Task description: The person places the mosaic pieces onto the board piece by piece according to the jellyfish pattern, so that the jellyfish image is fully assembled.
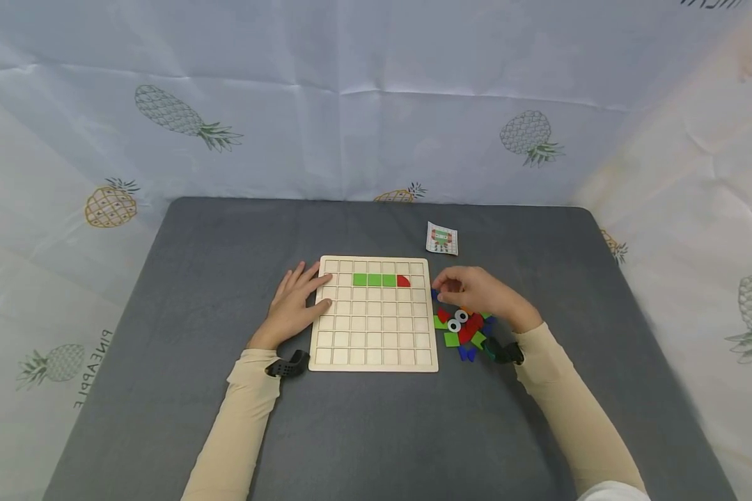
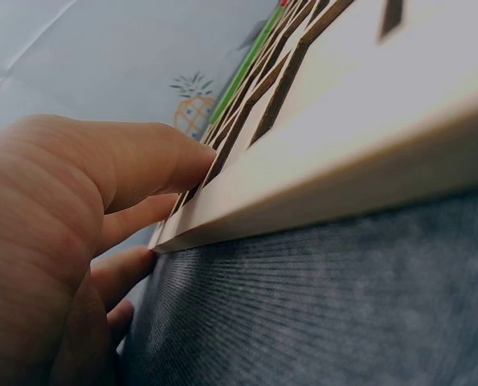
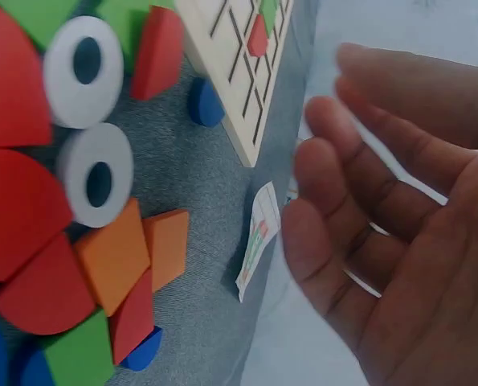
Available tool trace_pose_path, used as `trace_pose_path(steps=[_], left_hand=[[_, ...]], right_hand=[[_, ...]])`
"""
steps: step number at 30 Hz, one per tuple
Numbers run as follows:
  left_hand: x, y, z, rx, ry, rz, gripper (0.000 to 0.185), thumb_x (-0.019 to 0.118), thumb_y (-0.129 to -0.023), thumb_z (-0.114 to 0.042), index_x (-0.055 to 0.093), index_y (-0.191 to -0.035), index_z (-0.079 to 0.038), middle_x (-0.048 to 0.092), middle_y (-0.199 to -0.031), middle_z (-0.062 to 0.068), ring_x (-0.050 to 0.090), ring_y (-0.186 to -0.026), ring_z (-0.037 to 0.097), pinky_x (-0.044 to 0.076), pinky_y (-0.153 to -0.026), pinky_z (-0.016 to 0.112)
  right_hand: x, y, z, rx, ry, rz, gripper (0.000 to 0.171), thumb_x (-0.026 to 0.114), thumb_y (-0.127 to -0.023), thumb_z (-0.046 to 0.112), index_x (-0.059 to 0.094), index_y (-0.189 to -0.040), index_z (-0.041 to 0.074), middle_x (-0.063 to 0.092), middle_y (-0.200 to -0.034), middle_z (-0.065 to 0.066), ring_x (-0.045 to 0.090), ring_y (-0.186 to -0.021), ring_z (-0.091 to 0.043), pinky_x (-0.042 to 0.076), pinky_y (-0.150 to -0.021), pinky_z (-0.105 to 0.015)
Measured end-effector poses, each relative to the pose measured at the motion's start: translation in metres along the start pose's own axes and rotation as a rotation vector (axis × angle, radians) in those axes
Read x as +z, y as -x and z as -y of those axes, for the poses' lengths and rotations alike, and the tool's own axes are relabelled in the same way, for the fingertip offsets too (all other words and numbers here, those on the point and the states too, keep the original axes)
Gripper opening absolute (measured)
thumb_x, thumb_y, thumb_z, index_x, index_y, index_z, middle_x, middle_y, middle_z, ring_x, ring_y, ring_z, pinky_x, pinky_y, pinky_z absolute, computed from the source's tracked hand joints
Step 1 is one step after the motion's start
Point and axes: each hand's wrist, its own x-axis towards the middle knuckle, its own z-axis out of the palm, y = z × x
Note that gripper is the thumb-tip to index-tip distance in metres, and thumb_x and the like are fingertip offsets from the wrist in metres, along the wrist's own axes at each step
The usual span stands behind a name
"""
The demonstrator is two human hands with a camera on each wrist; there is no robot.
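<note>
A pale wooden grid board (image 1: 372, 341) lies flat on the table, with a row of three green squares (image 1: 374, 280) and a red quarter-round piece (image 1: 403, 281) near its far side. My left hand (image 1: 291, 306) rests at the board's left edge, thumb and index fingertip over the rim. Just off the right edge hovers my right hand (image 1: 481, 291), its fingers loosely bent with nothing between them in the right wrist view. Below it, a blue piece (image 3: 206, 103) lies beside the board. Nearer me is a pile of red pieces (image 3: 22, 213), green, orange and blue ones, and two white rings (image 3: 98, 175).
A small printed card (image 1: 441, 239) with a red and green pattern lies beyond the board's far right corner. The grey-covered table (image 1: 376, 431) meets a pineapple-print curtain (image 1: 363, 139) at the back. Some of the pile is hidden under my right wrist.
</note>
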Motion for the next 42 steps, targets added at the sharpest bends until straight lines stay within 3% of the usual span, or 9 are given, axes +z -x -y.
trace_pose_path(steps=[6,12,21,29,37,42], left_hand=[[-0.001,0.000,-0.001,0.005,0.011,-0.001,0.057,0.065,-0.097,-0.027,0.050,-0.151,-0.014,0.026,-0.168,0.013,0.006,-0.160,0.034,-0.004,-0.131,0.050],[-0.001,0.000,-0.001,0.005,0.011,-0.001,0.057,0.065,-0.097,-0.027,0.050,-0.151,-0.014,0.026,-0.168,0.014,0.007,-0.160,0.035,-0.003,-0.131,0.050],[0.000,0.001,0.001,-0.002,0.014,0.001,0.058,0.065,-0.097,-0.026,0.050,-0.151,-0.014,0.025,-0.169,0.013,0.006,-0.160,0.034,-0.004,-0.131,0.050],[-0.002,0.000,-0.001,0.007,0.017,0.000,0.057,0.065,-0.098,-0.028,0.050,-0.151,-0.014,0.026,-0.168,0.013,0.006,-0.160,0.034,-0.004,-0.131,0.050],[-0.001,0.000,-0.001,0.004,0.020,0.009,0.058,0.066,-0.097,-0.027,0.049,-0.152,-0.014,0.024,-0.169,0.012,0.005,-0.160,0.034,-0.004,-0.131,0.051],[-0.001,0.001,-0.001,0.003,0.018,0.007,0.058,0.066,-0.097,-0.026,0.049,-0.152,-0.014,0.025,-0.169,0.013,0.005,-0.160,0.034,-0.004,-0.131,0.051]], right_hand=[[0.009,0.007,0.001,0.045,0.112,0.053,0.030,0.071,-0.096,0.016,0.068,-0.123,0.005,0.069,-0.107,-0.007,0.061,-0.093,-0.019,0.059,-0.079,-0.034],[0.015,0.009,-0.001,0.073,0.183,0.064,0.032,0.073,-0.093,0.018,0.068,-0.122,0.006,0.068,-0.107,-0.007,0.059,-0.091,-0.018,0.056,-0.075,-0.032],[0.023,0.009,-0.002,0.115,0.201,0.076,0.032,0.075,-0.092,0.021,0.069,-0.121,0.008,0.068,-0.111,-0.008,0.060,-0.092,-0.019,0.057,-0.075,-0.033],[0.027,0.008,-0.004,0.129,0.211,0.081,0.040,0.073,-0.093,0.021,0.064,-0.129,0.006,0.065,-0.106,-0.009,0.058,-0.082,-0.017,0.053,-0.065,-0.028],[0.022,0.005,0.001,0.092,0.195,0.040,0.046,0.071,-0.093,0.021,0.060,-0.135,0.006,0.061,-0.101,-0.009,0.054,-0.071,-0.015,0.047,-0.057,-0.026],[0.018,-0.003,0.013,0.012,0.175,0.006,0.045,0.073,-0.093,0.022,0.061,-0.134,0.006,0.061,-0.102,-0.008,0.055,-0.076,-0.016,0.051,-0.061,-0.026]])
